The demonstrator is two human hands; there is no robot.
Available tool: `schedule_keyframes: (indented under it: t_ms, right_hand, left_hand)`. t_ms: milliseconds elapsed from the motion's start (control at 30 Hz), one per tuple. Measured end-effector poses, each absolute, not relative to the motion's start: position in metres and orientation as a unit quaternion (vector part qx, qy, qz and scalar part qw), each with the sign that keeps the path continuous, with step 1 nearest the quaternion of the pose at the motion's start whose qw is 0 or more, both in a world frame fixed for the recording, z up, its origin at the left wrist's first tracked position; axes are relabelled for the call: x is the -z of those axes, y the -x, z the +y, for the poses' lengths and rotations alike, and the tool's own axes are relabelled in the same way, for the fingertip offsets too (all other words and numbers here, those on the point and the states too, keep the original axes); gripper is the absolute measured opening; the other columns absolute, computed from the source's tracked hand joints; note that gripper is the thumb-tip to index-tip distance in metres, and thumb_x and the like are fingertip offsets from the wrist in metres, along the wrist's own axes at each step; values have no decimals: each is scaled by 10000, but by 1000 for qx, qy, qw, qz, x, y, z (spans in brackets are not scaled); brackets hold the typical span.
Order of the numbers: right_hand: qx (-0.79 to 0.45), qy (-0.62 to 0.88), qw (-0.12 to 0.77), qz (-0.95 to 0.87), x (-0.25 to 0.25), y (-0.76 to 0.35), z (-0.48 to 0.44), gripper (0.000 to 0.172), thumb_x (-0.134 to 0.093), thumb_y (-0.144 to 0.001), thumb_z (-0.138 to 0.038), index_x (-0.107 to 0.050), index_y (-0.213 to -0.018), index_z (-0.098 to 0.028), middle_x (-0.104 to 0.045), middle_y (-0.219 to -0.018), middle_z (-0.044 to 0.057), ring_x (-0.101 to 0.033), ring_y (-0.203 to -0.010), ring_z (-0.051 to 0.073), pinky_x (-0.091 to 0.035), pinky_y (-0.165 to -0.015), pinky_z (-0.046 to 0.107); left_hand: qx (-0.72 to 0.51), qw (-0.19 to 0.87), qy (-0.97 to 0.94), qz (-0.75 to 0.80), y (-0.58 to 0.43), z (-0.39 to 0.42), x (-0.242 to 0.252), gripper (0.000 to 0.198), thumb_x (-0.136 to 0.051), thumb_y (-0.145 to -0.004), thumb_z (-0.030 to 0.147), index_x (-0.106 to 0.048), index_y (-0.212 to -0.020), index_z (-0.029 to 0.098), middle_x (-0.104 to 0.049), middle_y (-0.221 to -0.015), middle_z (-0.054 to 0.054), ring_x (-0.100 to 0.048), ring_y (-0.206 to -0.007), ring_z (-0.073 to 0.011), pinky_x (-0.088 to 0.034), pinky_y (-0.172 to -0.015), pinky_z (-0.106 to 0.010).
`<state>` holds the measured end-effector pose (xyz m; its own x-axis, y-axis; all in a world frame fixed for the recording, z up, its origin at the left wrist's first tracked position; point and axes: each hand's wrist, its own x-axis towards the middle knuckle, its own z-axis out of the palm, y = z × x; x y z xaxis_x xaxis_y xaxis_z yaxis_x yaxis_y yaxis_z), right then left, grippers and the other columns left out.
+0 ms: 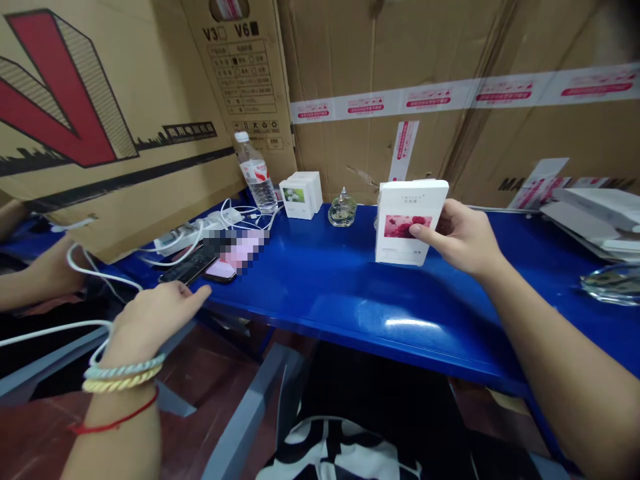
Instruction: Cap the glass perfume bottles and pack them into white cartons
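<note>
My right hand (463, 237) is closed around the right side of a white box (405, 250), its thumb across the front. The box stands upright at the blue table and has a picture of red flowers. To its left sits a small round glass bottle with a pointed stopper (343, 210), looking like perfume. My left hand (160, 313) is at the table's front edge beside a dark phone (193, 263); its thumb is stretched out and its other fingers are mostly hidden. A second phone with a pink screen (223, 269) lies beside it.
Small white boxes (299, 200) and a water bottle (259, 177) stand at the back. A power strip (193, 230) with white cables lies left. Cardboard (350, 53) walls the table. White packaging (595, 217) and a glass object (613, 283) are right. Another person's arm (45, 277) shows left.
</note>
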<state>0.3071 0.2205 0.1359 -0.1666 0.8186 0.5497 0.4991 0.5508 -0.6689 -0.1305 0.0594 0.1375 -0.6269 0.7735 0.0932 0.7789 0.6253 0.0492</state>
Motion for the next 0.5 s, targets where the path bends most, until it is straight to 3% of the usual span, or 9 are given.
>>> schedule_keyframes:
  t_ms: [267,500]
  right_hand:
    - [-174,470,455,-736,-137,-304,216,481,-723,-655,-548,-669,-943,-166,-734,-897,78,-653,-671,171,-519,-620,324]
    - [-191,450,456,-744,-132,-304,221,500,-713,-681,-559,-651,-982,-165,-735,-963,94,-678,-715,195,-561,-662,367]
  left_hand:
    - [33,-43,479,-876,125,54,-134,489,-441,-768,633,-620,-528,246,-632,-609,-128,-589,-585,-328,-431,-622,-461]
    - [39,-59,510,-857,97,64,-139,433,-415,-786,551,-536,-514,235,-629,-620,-88,-574,-627,-271,-372,-605,-360]
